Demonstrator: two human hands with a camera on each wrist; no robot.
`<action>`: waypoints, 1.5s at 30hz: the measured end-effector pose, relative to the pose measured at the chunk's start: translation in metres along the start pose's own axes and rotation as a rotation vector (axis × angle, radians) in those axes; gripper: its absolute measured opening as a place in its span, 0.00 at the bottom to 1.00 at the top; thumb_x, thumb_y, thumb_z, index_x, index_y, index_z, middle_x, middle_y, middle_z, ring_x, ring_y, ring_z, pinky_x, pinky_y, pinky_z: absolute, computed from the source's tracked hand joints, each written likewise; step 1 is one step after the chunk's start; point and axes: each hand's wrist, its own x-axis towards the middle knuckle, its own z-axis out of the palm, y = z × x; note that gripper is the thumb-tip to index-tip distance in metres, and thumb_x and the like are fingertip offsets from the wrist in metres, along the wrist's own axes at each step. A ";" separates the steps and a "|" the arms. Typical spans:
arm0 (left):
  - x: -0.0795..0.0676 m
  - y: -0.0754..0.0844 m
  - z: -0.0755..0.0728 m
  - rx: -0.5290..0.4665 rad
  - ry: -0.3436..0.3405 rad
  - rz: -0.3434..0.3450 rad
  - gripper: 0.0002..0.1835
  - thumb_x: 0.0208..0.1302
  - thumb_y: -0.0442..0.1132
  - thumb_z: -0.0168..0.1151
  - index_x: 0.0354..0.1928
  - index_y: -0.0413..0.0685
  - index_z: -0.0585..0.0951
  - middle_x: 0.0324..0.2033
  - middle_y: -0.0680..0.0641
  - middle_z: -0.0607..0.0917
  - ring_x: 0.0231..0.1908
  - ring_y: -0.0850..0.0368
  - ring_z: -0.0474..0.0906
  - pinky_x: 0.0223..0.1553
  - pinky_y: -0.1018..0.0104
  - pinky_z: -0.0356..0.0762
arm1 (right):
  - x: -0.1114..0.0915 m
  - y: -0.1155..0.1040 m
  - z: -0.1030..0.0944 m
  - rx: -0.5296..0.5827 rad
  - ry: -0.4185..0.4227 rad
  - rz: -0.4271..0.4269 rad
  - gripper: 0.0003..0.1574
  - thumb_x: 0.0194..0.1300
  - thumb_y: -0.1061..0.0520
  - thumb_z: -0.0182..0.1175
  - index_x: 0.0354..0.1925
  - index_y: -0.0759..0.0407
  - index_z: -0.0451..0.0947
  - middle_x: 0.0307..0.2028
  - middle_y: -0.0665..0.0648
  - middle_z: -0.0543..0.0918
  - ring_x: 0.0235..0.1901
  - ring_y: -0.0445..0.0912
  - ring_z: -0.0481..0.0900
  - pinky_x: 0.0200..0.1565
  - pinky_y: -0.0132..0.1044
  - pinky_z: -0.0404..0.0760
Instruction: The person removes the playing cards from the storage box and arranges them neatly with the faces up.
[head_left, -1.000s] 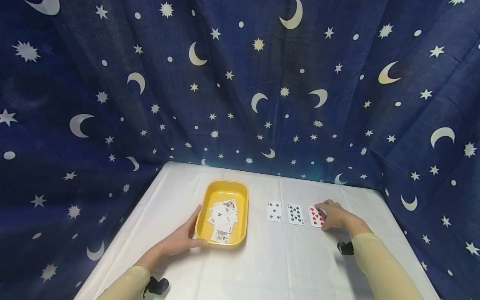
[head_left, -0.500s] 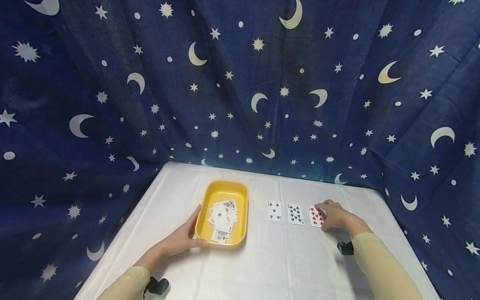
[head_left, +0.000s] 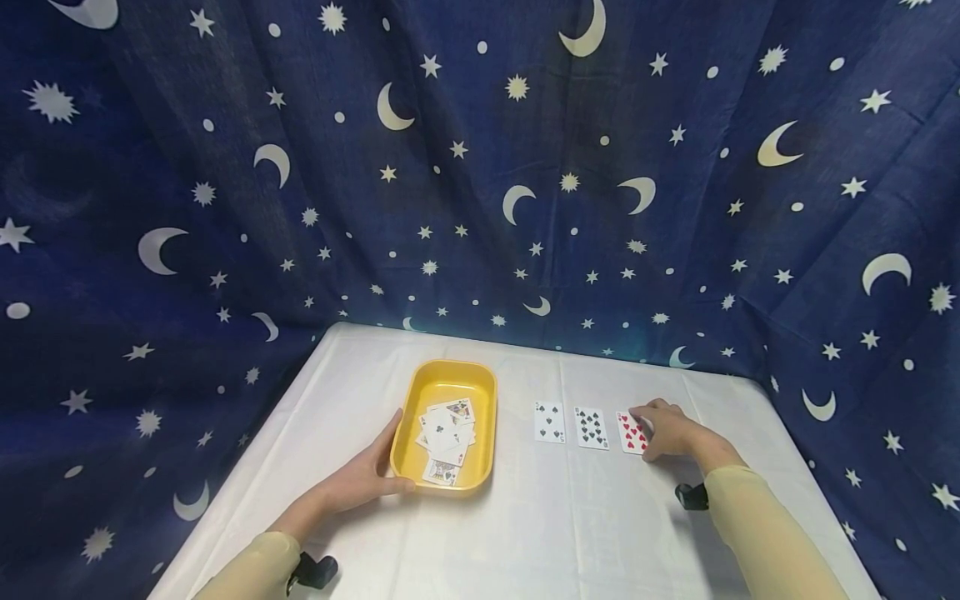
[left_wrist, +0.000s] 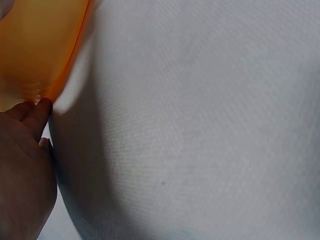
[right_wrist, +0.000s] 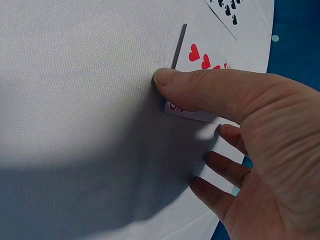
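Note:
My right hand [head_left: 672, 431] holds a playing card of red hearts [head_left: 631, 434] at its right end. The thumb [right_wrist: 200, 90] lies along the near edge in the right wrist view, and the index finger reaches the far edge. The card is low over the cloth, flat or nearly so; part of its face is covered. Two spade cards, one in the middle [head_left: 592, 428] and one at the left [head_left: 549, 422], form a row with it. My left hand [head_left: 365, 472] rests spread against the near left corner of a yellow tray [head_left: 486, 417], fingers along its side and thumb at its front rim.
Inside the tray lies a loose heap of several face-up cards [head_left: 447, 433]. A white cloth [head_left: 517, 533] covers the table. Dark blue fabric with moons and stars [head_left: 480, 167] hangs behind and at both sides.

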 end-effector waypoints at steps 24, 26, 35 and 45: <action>0.001 0.000 -0.002 -0.013 -0.006 -0.001 0.68 0.52 0.59 0.79 0.82 0.73 0.36 0.80 0.63 0.38 0.79 0.58 0.36 0.77 0.49 0.42 | 0.011 -0.068 -0.008 -0.076 0.333 -0.337 0.46 0.65 0.44 0.70 0.74 0.58 0.67 0.70 0.67 0.68 0.70 0.65 0.62 0.68 0.66 0.64; 0.001 0.000 -0.002 -0.007 -0.005 0.001 0.69 0.52 0.59 0.79 0.82 0.73 0.36 0.80 0.63 0.38 0.79 0.59 0.36 0.77 0.49 0.42 | 0.010 -0.086 -0.010 -0.068 0.341 -0.383 0.47 0.65 0.45 0.70 0.75 0.57 0.66 0.71 0.65 0.68 0.71 0.63 0.61 0.69 0.65 0.63; 0.000 0.002 -0.001 -0.001 0.002 -0.006 0.69 0.52 0.59 0.79 0.82 0.72 0.36 0.80 0.62 0.38 0.79 0.59 0.36 0.77 0.51 0.43 | 0.013 -0.171 -0.005 -0.061 0.267 -0.491 0.50 0.64 0.38 0.68 0.78 0.46 0.63 0.76 0.53 0.63 0.75 0.53 0.57 0.73 0.57 0.61; 0.000 0.002 0.001 -0.006 0.007 -0.023 0.69 0.52 0.59 0.79 0.82 0.70 0.36 0.81 0.60 0.38 0.79 0.57 0.37 0.77 0.51 0.45 | 0.025 -0.233 0.016 -0.078 0.169 -0.599 0.50 0.61 0.39 0.71 0.76 0.49 0.65 0.75 0.51 0.65 0.76 0.50 0.57 0.74 0.51 0.60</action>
